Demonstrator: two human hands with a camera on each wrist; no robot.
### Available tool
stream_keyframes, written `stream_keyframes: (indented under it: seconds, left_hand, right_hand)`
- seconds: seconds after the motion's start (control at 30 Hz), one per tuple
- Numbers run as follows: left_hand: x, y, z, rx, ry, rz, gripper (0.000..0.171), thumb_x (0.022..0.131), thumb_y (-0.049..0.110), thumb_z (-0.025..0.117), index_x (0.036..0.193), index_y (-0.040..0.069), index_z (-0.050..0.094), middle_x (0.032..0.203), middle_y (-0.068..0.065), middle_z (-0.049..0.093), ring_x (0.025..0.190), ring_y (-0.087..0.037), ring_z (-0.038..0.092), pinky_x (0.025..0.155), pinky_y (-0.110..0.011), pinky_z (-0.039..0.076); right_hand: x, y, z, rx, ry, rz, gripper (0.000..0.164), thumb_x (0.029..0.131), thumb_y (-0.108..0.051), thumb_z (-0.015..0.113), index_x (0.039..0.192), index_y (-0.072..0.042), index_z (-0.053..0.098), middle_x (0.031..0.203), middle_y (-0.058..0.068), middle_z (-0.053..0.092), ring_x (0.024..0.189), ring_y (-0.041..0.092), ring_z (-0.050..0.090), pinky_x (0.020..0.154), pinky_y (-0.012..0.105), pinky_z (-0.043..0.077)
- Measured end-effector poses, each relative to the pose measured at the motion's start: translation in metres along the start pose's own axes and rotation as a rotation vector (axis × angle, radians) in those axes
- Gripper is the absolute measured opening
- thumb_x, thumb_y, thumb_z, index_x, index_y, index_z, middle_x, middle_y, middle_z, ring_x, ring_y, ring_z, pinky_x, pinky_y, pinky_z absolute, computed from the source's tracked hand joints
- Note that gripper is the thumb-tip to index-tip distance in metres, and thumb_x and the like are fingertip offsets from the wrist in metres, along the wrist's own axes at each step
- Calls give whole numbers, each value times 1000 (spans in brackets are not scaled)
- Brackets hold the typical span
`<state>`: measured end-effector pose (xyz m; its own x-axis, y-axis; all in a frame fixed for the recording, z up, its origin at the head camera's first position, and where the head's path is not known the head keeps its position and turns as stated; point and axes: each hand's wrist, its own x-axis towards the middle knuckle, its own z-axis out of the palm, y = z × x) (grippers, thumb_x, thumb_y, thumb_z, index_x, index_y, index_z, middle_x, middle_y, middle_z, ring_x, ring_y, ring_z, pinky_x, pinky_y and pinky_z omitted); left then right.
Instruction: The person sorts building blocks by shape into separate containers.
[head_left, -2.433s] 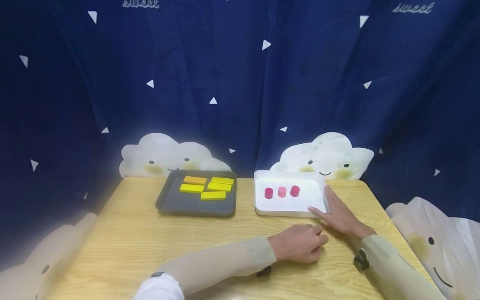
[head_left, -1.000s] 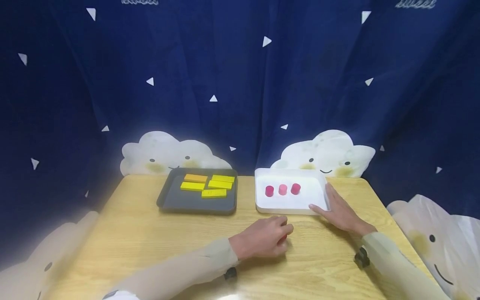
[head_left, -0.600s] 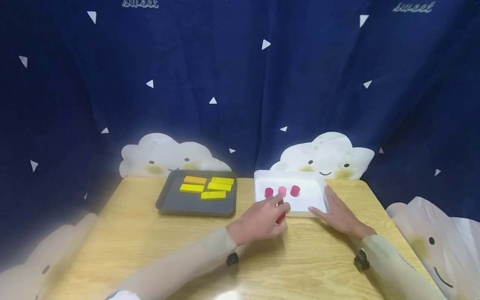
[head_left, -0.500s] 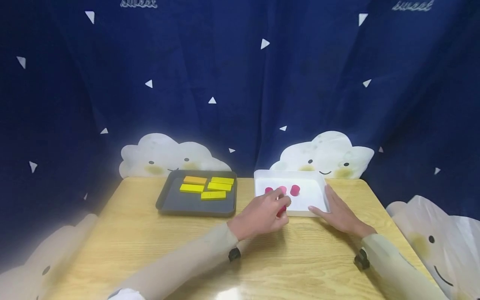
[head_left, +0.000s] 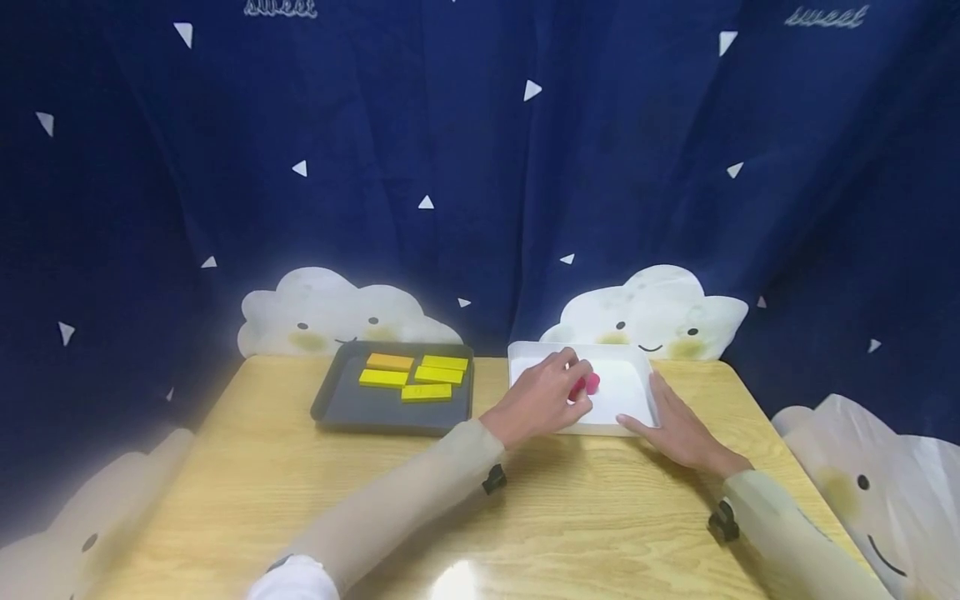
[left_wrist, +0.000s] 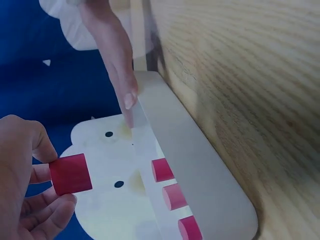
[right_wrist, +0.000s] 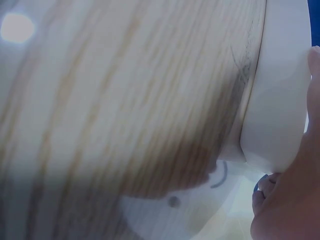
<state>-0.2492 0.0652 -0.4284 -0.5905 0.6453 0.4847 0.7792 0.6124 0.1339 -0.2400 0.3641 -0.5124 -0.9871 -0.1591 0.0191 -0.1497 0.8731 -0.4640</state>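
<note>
left grip: fingers and thumb pinch red cylinder above white tray, beside three cylinders standing inside | right grip: flat, fingers straight against tray corner, likely steadying it on counter | yellow blocks on grey tray

From above, the left hand covers two of the pink cylinders in the white tray. The right wrist view is blurred, and only the edge of the right hand shows, cut off at the frame's corner.
</note>
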Motion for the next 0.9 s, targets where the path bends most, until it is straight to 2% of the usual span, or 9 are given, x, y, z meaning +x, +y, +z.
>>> stream_keyframes:
  seconds: [0.17, 0.47, 0.63, 0.9]
  left_hand:
    - [15, -1, 9, 7, -53, -37, 17, 98, 27, 66, 113, 18, 69, 106, 1, 61, 88, -10, 57, 68, -12, 48]
    - [33, -3, 34, 37, -85, -72, 6, 94, 22, 66, 99, 19, 64, 94, 4, 54, 84, -10, 52, 60, -16, 43]
    - [36, -7, 47, 74, -125, -102, 8, 96, 24, 67, 101, 19, 65, 95, 4, 54, 84, -10, 52, 61, -17, 45]
    - [35, -14, 60, 70, -175, -134, 13, 98, 26, 68, 109, 18, 68, 97, 4, 56, 83, -10, 53, 63, -17, 46]
  right_hand:
    - [0, -1, -2, 2, 11, -12, 123, 99, -69, 63, 168, 5, -7, 176, 31, -4, 161, 54, 7, 126, 73, 15]
    - [0, 0, -2, 11, 20, -31, 122, 100, -66, 64, 168, 3, -10, 176, 30, -5, 161, 54, 8, 126, 72, 17]
    - [0, 2, 0, 11, 20, -31, 122, 100, -66, 64, 168, 4, -9, 176, 32, -4, 161, 54, 8, 126, 72, 17]
    - [-1, 2, 1, 5, 10, -14, 122, 100, -67, 63, 167, 4, -10, 175, 32, -6, 160, 55, 7, 126, 73, 16]
